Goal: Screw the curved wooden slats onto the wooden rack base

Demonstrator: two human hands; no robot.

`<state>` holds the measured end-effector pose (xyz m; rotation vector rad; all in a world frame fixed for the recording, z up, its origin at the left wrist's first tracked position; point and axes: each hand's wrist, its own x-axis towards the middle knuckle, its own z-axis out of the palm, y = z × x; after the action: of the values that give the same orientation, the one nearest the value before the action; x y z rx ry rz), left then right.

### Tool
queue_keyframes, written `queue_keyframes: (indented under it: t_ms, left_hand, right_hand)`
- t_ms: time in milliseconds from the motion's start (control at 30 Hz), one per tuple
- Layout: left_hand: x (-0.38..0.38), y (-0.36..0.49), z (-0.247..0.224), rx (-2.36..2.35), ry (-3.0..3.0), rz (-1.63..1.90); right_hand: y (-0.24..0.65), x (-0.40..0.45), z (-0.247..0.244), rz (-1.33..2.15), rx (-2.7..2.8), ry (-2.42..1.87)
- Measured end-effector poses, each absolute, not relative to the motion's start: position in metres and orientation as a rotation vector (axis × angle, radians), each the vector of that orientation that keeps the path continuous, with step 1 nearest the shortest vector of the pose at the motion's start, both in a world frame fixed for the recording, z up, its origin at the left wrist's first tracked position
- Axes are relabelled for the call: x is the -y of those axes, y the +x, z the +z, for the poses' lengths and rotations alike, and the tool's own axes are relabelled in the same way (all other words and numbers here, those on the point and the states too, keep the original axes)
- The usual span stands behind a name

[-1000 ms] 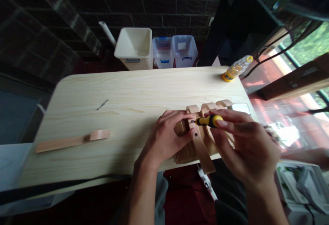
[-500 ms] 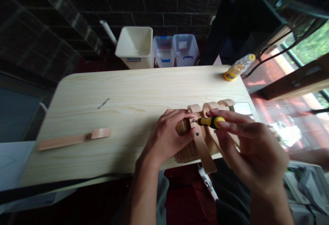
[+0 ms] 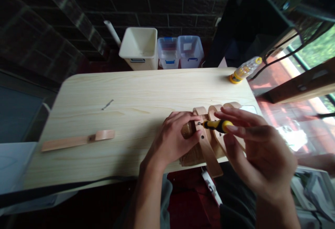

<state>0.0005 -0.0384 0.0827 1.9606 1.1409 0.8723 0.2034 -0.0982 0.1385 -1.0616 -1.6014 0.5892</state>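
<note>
My right hand [image 3: 267, 155] has its fingers about the yellow-and-black handle of a small screwdriver [image 3: 218, 125]. Its tip points left, at a dark screw [image 3: 199, 123] in a curled wooden strip [image 3: 209, 157]. A second dark screw or hole shows just below in the same strip. Thumb and fingers of my left hand [image 3: 171, 140] press on this strip from the left. Beneath lies a brown, shiny block [image 3: 192, 156], partly hidden by my hands. More curled strips [image 3: 215, 110] stand to the right, partly covered by my right hand.
A separate curled wooden strip [image 3: 78, 141] lies at the table's left, with a small dark metal piece [image 3: 107, 104] behind it. A clear-and-yellow bit bottle [image 3: 246, 70] stands at the back right corner. Beyond the table [image 3: 146, 89] are a cream bin [image 3: 138, 44] and two clear boxes.
The fingers of my right hand have loosened and spread somewhat around the screwdriver handle. The tip stays at the same screw. My left hand keeps its place on the strip; the view shifts slightly.
</note>
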Motion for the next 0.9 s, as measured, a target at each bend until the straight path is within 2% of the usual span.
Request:
queue_keyframes:
  t_ms: [167,433,900]
  left_hand:
    - [0.039,0.000,0.081,-1.140,1.972,0.871]
    - [0.038,0.000,0.081,-1.136,1.951,0.877]
    - [0.039,0.000,0.082,-1.158,1.931,0.865]
  right_hand:
    - [0.204,0.100,0.138,0.646,1.667,-1.068]
    - [0.210,0.097,0.129,0.547,1.682,-1.095]
    - [0.209,0.102,0.133,0.646,1.642,-1.063]
